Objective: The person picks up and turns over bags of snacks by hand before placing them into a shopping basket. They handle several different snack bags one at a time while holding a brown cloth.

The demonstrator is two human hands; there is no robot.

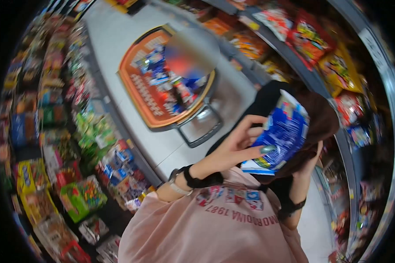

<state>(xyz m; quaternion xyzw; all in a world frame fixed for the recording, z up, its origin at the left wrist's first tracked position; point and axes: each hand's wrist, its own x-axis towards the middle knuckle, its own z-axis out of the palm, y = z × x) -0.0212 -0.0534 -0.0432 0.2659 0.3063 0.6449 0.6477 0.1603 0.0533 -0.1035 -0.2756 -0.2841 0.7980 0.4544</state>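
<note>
A shiny blue snack packet (281,138) is in my left hand (241,147), the thumb with its green nail pressed on the front and the fingers bent round the edge. Behind the packet there is a dark brown and black soft cloth item (322,116). My right hand (312,158) is raised at the lower right edge of that cloth item, partly covered by it. Its fingers are mostly hidden. Both hands are in front of my pink sweatshirt (206,223).
An orange shopping basket (134,94) with a black handle (202,138) stands on the pale floor (103,26), holding several blue and red packets. Shelves of bagged sweets (81,197) line the left. On the right shelf hang red (309,39) and yellow bags (340,70).
</note>
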